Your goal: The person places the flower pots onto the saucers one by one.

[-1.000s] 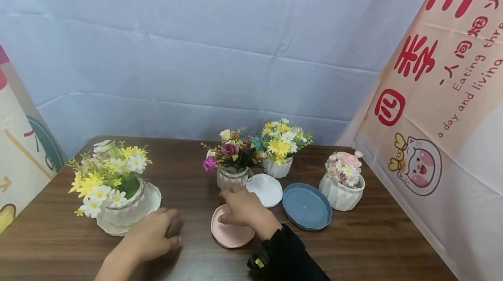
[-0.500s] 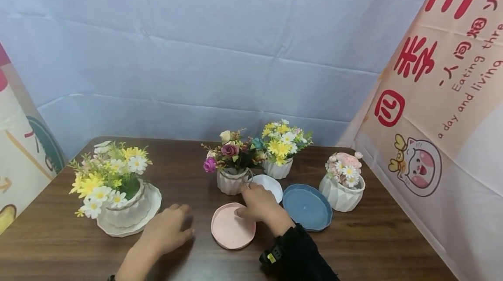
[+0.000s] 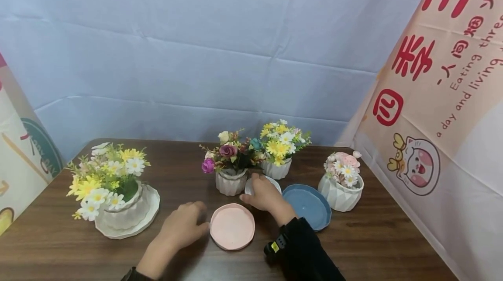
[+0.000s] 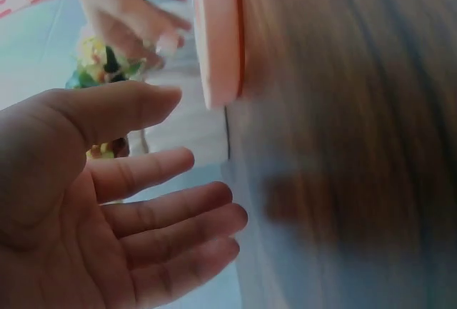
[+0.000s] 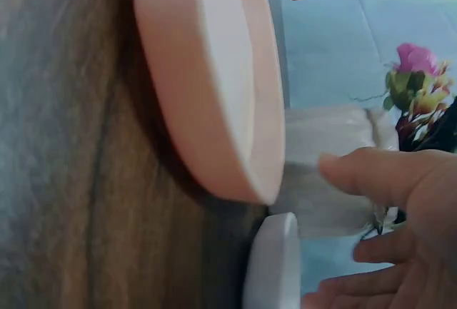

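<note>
My left hand [image 3: 184, 225] hovers over the table just left of a round pink saucer [image 3: 232, 227]. In the left wrist view its fingers [image 4: 178, 213] are spread and hold nothing. Over a small white saucer [image 3: 273, 183] reaches my right hand [image 3: 266, 196], partly covering it. Its thumb [image 5: 371, 173] and fingers look extended in the right wrist view, with nothing gripped. Left of that hand stands a white fluted pot of purple and cream roses [image 3: 231, 180]; whether the fingertips touch the pot I cannot tell.
A blue saucer [image 3: 307, 206] lies right of the white one. Behind stands a pot of yellow daisies [image 3: 277, 167]; at right, a faceted pot of pink flowers [image 3: 342, 193]. On the left, a daisy pot [image 3: 122, 213] sits on a white scalloped saucer [image 3: 151, 211].
My right hand has moved right and back, from above the pink saucer to the white saucer. My left hand has moved right, towards the pink saucer.
</note>
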`<state>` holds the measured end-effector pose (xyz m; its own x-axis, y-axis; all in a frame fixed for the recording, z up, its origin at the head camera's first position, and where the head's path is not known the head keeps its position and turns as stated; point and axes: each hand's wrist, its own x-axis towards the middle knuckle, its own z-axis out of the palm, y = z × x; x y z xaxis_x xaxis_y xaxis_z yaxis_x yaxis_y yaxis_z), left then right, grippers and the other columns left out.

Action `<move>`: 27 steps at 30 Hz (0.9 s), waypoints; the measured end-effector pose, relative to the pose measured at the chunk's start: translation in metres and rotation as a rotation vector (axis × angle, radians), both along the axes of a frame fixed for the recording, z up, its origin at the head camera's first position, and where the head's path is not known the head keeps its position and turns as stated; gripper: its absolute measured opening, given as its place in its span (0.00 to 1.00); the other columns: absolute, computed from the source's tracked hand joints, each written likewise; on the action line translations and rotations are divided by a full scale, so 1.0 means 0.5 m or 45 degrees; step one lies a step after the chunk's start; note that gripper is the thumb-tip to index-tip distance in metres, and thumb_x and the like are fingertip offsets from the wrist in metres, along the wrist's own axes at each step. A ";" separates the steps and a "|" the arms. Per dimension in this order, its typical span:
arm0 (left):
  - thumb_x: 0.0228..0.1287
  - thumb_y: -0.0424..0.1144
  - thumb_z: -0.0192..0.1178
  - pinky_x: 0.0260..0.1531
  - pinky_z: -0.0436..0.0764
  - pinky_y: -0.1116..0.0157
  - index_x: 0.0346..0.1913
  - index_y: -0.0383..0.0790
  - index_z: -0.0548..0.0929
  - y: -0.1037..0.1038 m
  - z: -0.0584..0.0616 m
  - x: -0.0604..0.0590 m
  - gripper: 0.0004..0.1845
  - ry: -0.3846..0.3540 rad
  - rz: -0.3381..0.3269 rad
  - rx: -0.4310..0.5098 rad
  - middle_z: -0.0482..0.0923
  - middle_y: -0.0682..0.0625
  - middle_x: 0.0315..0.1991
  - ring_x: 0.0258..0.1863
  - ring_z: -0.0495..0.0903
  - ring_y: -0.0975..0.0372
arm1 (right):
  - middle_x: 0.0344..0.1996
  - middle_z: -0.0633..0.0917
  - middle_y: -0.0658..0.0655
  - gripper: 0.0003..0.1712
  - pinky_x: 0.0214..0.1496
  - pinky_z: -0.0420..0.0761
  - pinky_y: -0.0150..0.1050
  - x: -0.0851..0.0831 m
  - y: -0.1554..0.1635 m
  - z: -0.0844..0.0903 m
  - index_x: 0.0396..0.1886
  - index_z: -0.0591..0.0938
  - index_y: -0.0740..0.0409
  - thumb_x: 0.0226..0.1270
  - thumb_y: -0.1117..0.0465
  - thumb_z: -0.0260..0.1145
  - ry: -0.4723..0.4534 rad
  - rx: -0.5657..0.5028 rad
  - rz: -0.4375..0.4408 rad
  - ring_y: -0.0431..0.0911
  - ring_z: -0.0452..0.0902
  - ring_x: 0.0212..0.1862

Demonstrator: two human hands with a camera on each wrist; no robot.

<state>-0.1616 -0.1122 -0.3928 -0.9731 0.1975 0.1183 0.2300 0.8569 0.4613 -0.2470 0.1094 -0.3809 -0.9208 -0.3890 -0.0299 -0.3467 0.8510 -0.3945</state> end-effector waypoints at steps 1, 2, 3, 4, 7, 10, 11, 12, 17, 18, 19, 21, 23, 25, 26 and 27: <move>0.45 0.40 0.67 0.29 0.78 0.49 0.42 0.36 0.81 0.005 -0.002 -0.002 0.19 -0.005 -0.002 0.031 0.80 0.42 0.36 0.34 0.80 0.46 | 0.58 0.69 0.74 0.42 0.53 0.71 0.52 -0.004 0.000 -0.002 0.64 0.61 0.76 0.62 0.50 0.65 -0.005 -0.031 -0.008 0.62 0.66 0.58; 0.45 0.39 0.67 0.30 0.78 0.49 0.42 0.35 0.81 0.009 -0.003 -0.003 0.19 -0.010 -0.001 0.055 0.80 0.42 0.36 0.34 0.80 0.46 | 0.58 0.68 0.74 0.43 0.53 0.71 0.52 -0.009 0.000 -0.005 0.64 0.60 0.77 0.62 0.51 0.64 -0.009 -0.069 -0.013 0.63 0.66 0.58; 0.45 0.39 0.67 0.31 0.78 0.49 0.42 0.34 0.81 0.014 -0.005 -0.004 0.18 -0.015 0.004 0.074 0.80 0.42 0.37 0.35 0.80 0.46 | 0.58 0.67 0.75 0.42 0.53 0.72 0.52 -0.013 0.000 -0.007 0.63 0.60 0.78 0.62 0.51 0.64 -0.015 -0.108 -0.019 0.63 0.66 0.58; 0.46 0.38 0.67 0.32 0.78 0.49 0.41 0.33 0.81 0.017 -0.007 -0.006 0.18 -0.021 0.011 0.087 0.81 0.41 0.37 0.36 0.80 0.46 | 0.58 0.67 0.75 0.42 0.52 0.72 0.53 -0.017 -0.001 -0.009 0.63 0.61 0.78 0.62 0.51 0.64 -0.021 -0.146 -0.024 0.63 0.66 0.58; 0.47 0.38 0.68 0.33 0.78 0.49 0.39 0.33 0.81 0.027 -0.010 -0.009 0.16 -0.036 0.046 0.107 0.81 0.40 0.35 0.35 0.80 0.46 | 0.51 0.73 0.72 0.36 0.46 0.74 0.50 -0.030 -0.002 -0.016 0.56 0.68 0.77 0.62 0.51 0.65 -0.068 -0.246 -0.044 0.60 0.72 0.50; 0.46 0.37 0.68 0.31 0.78 0.50 0.36 0.32 0.80 0.034 -0.010 -0.011 0.14 -0.062 0.079 0.125 0.80 0.40 0.32 0.32 0.80 0.47 | 0.34 0.76 0.62 0.28 0.34 0.71 0.45 -0.044 -0.007 -0.021 0.45 0.75 0.72 0.59 0.50 0.67 -0.110 -0.332 -0.045 0.52 0.73 0.35; 0.46 0.36 0.67 0.31 0.78 0.50 0.36 0.32 0.80 0.037 -0.009 -0.011 0.14 -0.074 0.087 0.133 0.80 0.39 0.31 0.32 0.80 0.47 | 0.28 0.74 0.58 0.26 0.31 0.69 0.43 -0.048 -0.010 -0.022 0.40 0.76 0.71 0.59 0.49 0.67 -0.129 -0.353 -0.041 0.50 0.71 0.29; 0.45 0.35 0.67 0.30 0.78 0.50 0.35 0.32 0.80 0.039 -0.008 -0.012 0.14 -0.089 0.093 0.143 0.80 0.39 0.31 0.31 0.80 0.47 | 0.24 0.72 0.56 0.26 0.29 0.67 0.42 -0.053 -0.014 -0.024 0.38 0.76 0.69 0.58 0.48 0.67 -0.142 -0.367 -0.039 0.48 0.68 0.25; 0.39 0.30 0.64 0.27 0.77 0.52 0.29 0.34 0.80 0.047 -0.009 -0.013 0.09 -0.122 0.116 0.161 0.79 0.41 0.28 0.28 0.79 0.50 | 0.25 0.75 0.55 0.33 0.28 0.68 0.40 -0.070 -0.027 -0.029 0.46 0.76 0.68 0.53 0.44 0.69 -0.162 -0.393 -0.053 0.46 0.70 0.26; 0.38 0.29 0.63 0.25 0.77 0.55 0.28 0.35 0.79 0.049 -0.009 -0.013 0.08 -0.136 0.122 0.172 0.79 0.42 0.25 0.26 0.78 0.52 | 0.28 0.77 0.56 0.36 0.29 0.68 0.40 -0.072 -0.028 -0.030 0.49 0.75 0.68 0.52 0.44 0.70 -0.157 -0.400 -0.061 0.46 0.71 0.28; 0.38 0.28 0.62 0.23 0.77 0.57 0.27 0.35 0.79 0.050 -0.010 -0.013 0.08 -0.148 0.126 0.185 0.78 0.44 0.23 0.23 0.78 0.54 | 0.30 0.77 0.57 0.37 0.30 0.69 0.41 -0.074 -0.029 -0.030 0.50 0.74 0.68 0.51 0.44 0.71 -0.154 -0.407 -0.069 0.47 0.72 0.29; 0.38 0.25 0.60 0.19 0.76 0.62 0.27 0.34 0.79 0.053 -0.012 -0.013 0.08 -0.187 0.130 0.223 0.76 0.46 0.20 0.18 0.76 0.58 | 0.33 0.78 0.58 0.38 0.31 0.69 0.41 -0.076 -0.030 -0.031 0.51 0.74 0.68 0.50 0.44 0.72 -0.145 -0.432 -0.081 0.47 0.72 0.32; 0.39 0.24 0.58 0.14 0.74 0.66 0.27 0.33 0.80 0.056 -0.012 -0.013 0.08 -0.225 0.129 0.274 0.74 0.48 0.16 0.12 0.75 0.62 | 0.34 0.78 0.57 0.37 0.31 0.69 0.41 -0.076 -0.030 -0.032 0.50 0.75 0.68 0.49 0.45 0.72 -0.141 -0.461 -0.089 0.47 0.72 0.33; 0.40 0.23 0.57 0.12 0.74 0.68 0.27 0.32 0.80 0.058 -0.012 -0.013 0.08 -0.248 0.124 0.312 0.73 0.48 0.16 0.10 0.74 0.64 | 0.34 0.78 0.57 0.35 0.31 0.70 0.40 -0.075 -0.030 -0.033 0.47 0.76 0.67 0.48 0.46 0.73 -0.131 -0.485 -0.085 0.47 0.72 0.33; 0.40 0.22 0.57 0.12 0.74 0.69 0.27 0.32 0.80 0.058 -0.012 -0.013 0.08 -0.255 0.120 0.323 0.73 0.49 0.15 0.10 0.74 0.64 | 0.33 0.78 0.57 0.34 0.31 0.70 0.40 -0.075 -0.030 -0.033 0.46 0.77 0.67 0.48 0.46 0.73 -0.126 -0.493 -0.083 0.47 0.72 0.33; 0.40 0.22 0.56 0.11 0.74 0.69 0.27 0.32 0.81 0.059 -0.012 -0.014 0.08 -0.261 0.117 0.331 0.73 0.49 0.15 0.09 0.74 0.64 | 0.33 0.78 0.56 0.33 0.31 0.70 0.40 -0.075 -0.030 -0.033 0.46 0.77 0.67 0.48 0.47 0.73 -0.122 -0.499 -0.082 0.47 0.72 0.33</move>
